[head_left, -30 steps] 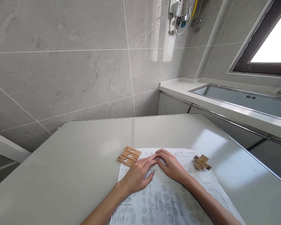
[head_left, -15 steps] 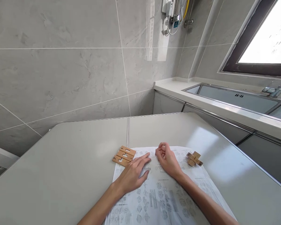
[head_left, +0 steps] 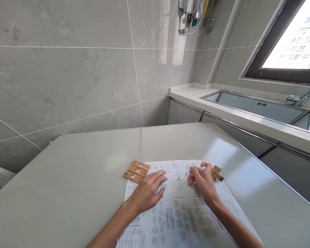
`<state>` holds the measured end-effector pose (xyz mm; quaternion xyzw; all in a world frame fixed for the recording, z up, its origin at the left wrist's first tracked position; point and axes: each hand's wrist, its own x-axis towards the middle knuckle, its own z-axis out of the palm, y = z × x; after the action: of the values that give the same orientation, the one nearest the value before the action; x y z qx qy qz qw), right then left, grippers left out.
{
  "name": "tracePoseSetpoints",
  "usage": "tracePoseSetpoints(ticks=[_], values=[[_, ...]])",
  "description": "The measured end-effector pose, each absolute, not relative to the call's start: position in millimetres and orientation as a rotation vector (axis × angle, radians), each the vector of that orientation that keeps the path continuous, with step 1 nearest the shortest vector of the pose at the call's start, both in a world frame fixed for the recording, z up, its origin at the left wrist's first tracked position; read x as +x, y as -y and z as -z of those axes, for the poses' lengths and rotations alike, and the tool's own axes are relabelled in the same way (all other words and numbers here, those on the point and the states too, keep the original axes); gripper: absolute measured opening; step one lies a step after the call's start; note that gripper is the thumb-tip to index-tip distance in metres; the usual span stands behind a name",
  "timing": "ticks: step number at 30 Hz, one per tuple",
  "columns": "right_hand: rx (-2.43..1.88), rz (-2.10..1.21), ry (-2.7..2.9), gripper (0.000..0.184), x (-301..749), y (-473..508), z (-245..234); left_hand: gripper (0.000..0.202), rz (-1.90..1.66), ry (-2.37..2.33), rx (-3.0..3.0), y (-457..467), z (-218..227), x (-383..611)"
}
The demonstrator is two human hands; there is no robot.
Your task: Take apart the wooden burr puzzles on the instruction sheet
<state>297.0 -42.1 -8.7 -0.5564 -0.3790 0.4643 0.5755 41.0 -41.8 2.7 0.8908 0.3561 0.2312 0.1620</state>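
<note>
A printed instruction sheet (head_left: pixel 181 213) full of small diagrams lies on the grey table (head_left: pixel 80 179). My left hand (head_left: pixel 146 191) rests flat on the sheet's upper left part, fingers stretched out, nothing in it. Just beyond its fingertips lie three flat notched wooden pieces (head_left: pixel 136 171) side by side. My right hand (head_left: pixel 203 179) is loosely curled at the sheet's upper right, its fingers against a small assembled wooden cross-shaped puzzle piece (head_left: pixel 218 174), which it partly hides. Whether it grips the piece does not show.
A tiled wall rises behind the table. To the right runs a white counter (head_left: pixel 196 94) with a steel sink (head_left: pixel 258 106) and a tap (head_left: pixel 302 98), under a window. Pipes and a wall fitting (head_left: pixel 191 15) hang at the top.
My right hand lifted off the sheet's middle, curled, and moved right to the wooden cross piece. My left hand stayed flat on the sheet.
</note>
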Motion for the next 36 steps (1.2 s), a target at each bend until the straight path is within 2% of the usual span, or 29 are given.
tracePoseSetpoints(ticks=[7, 17, 29, 36], values=[[-1.343, -1.114, 0.758, 0.054, 317.5, 45.8, 6.7, 0.030, -0.648, -1.018, 2.541, 42.9, -4.9, 41.0], [-1.389, -1.059, 0.773, 0.040, 315.5, 39.6, 11.8, 0.028, -0.627, -1.023, 2.529, 43.5, -6.2, 41.1], [-1.200, -1.046, 0.817, 0.040, 298.2, 49.6, -1.8, 0.030, -0.587, -1.018, 2.470, 44.0, -7.1, 41.1], [-1.040, -1.332, 0.900, 0.039, 267.1, 52.1, -15.8, 0.031, -0.637, -0.963, 2.307, 44.1, -10.9, 40.6]])
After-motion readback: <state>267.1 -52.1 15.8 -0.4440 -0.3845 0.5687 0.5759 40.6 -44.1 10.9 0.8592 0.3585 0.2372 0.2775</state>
